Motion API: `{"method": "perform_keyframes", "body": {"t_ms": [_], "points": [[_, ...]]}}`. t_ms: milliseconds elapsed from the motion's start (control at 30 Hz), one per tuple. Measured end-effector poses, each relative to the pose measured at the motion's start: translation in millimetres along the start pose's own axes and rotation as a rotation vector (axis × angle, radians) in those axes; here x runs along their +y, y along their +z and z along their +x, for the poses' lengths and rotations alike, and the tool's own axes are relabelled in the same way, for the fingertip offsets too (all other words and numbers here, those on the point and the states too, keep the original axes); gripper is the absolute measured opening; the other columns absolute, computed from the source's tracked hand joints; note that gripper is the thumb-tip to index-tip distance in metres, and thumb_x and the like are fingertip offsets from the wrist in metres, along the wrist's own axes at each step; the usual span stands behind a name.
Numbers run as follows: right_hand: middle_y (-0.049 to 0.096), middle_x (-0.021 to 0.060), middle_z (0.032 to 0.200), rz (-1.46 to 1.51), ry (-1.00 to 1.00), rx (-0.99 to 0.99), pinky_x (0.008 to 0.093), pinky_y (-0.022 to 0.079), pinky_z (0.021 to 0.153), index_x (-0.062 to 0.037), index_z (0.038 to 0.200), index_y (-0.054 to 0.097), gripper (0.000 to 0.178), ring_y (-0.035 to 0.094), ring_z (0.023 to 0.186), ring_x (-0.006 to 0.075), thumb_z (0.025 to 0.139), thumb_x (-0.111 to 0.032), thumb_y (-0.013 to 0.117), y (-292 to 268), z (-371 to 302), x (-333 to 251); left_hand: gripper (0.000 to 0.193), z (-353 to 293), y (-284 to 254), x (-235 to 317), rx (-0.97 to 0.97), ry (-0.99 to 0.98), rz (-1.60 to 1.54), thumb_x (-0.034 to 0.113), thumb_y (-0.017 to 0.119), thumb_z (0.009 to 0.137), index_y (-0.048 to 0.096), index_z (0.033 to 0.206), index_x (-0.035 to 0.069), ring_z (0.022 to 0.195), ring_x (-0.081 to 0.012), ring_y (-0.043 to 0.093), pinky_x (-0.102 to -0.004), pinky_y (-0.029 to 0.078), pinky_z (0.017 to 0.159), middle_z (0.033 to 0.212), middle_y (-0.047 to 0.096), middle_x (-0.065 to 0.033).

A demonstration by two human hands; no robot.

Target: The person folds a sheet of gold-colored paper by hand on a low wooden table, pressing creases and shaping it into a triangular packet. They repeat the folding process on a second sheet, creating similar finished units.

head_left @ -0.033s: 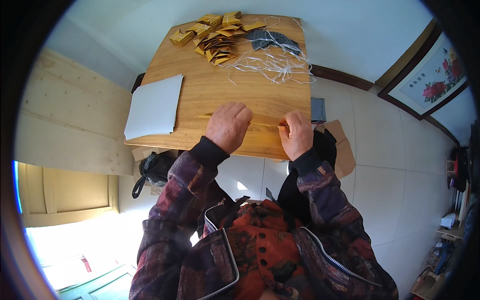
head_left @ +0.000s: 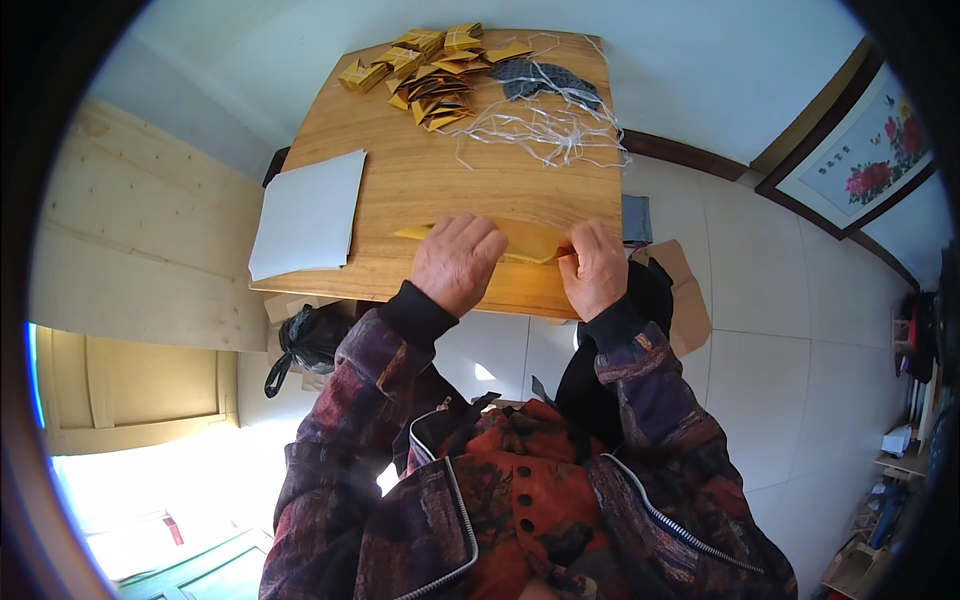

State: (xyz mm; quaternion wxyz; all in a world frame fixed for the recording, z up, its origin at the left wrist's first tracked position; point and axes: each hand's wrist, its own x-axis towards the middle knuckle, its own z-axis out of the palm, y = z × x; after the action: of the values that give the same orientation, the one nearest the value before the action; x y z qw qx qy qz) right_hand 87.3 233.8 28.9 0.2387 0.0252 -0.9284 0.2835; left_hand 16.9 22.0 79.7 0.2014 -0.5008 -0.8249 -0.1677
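A folded sheet of golden-yellow paper (head_left: 532,241) is stretched between my hands at the table's near edge. Its pointed left end sticks out past my left hand (head_left: 460,262), which is closed over the paper with knuckles up. My right hand (head_left: 595,268) pinches the right end between thumb and curled fingers; a dark reddish spot of the fold shows there. Where the paper passes under my left palm it is hidden.
A stack of white sheets (head_left: 310,215) lies at the table's left. Folded yellow paper pieces (head_left: 435,92), some in tied bundles, are heaped at the back. Beside them are a dark grey cloth (head_left: 530,78) and tangled white strings (head_left: 560,135). A black bag (head_left: 312,338) sits below the left edge.
My left hand has shifted slightly down and flattened a little. The paper between the hands now shows a broader, brighter face. My right hand stays in place.
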Motion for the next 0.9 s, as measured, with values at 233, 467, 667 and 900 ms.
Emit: {"method": "perform_keyframes", "body": {"t_ms": [233, 467, 667, 900], "points": [[0.064, 0.0118, 0.109, -0.036, -0.207, -0.136, 0.0388, 0.051, 0.084, -0.0028, 0.095, 0.056, 0.021, 0.062, 0.098, 0.0321, 0.076, 0.002, 0.064, 8, -19, 12, 0.016, -41, 31, 25, -0.096, 0.091, 0.033, 0.012, 0.059, 0.075, 0.053, 0.090, 0.006, 0.107, -0.0265, 0.059, -0.0379, 0.048, 0.091, 0.102, 0.059, -0.0097], [0.047, 0.0157, 0.139, -0.033, -0.237, -0.397, 0.0435, 0.034, 0.109, -0.0026, 0.124, 0.055, 0.047, 0.041, 0.132, 0.0331, 0.081, -0.017, 0.067, -2, -31, 19, 0.025, -56, 44, 27, -0.181, -0.032, -0.067, 0.008, 0.061, 0.080, 0.060, 0.104, 0.005, 0.110, -0.0256, 0.060, -0.0378, 0.049, 0.087, 0.115, 0.061, -0.0098], [0.038, 0.0138, 0.148, 0.011, -0.193, -0.511, 0.0479, 0.026, 0.114, -0.0038, 0.133, 0.050, 0.062, 0.030, 0.140, 0.0333, 0.080, -0.029, 0.071, -9, -32, 16, 0.032, -49, 35, 26, -0.215, -0.086, -0.063, 0.009, 0.061, 0.084, 0.062, 0.116, 0.011, 0.102, -0.0204, 0.063, -0.0381, 0.043, 0.091, 0.116, 0.065, -0.0051], [0.046, 0.0142, 0.142, 0.186, -0.112, -0.453, 0.0470, 0.028, 0.114, -0.0049, 0.137, 0.046, 0.069, 0.035, 0.137, 0.0359, 0.076, -0.020, 0.074, -10, -30, 16, 0.013, -17, 32, -10, -0.385, -0.327, -0.352, 0.016, 0.060, 0.088, 0.068, 0.098, 0.014, 0.080, -0.0241, 0.064, -0.0388, 0.040, 0.080, 0.083, 0.069, -0.0052]]}}
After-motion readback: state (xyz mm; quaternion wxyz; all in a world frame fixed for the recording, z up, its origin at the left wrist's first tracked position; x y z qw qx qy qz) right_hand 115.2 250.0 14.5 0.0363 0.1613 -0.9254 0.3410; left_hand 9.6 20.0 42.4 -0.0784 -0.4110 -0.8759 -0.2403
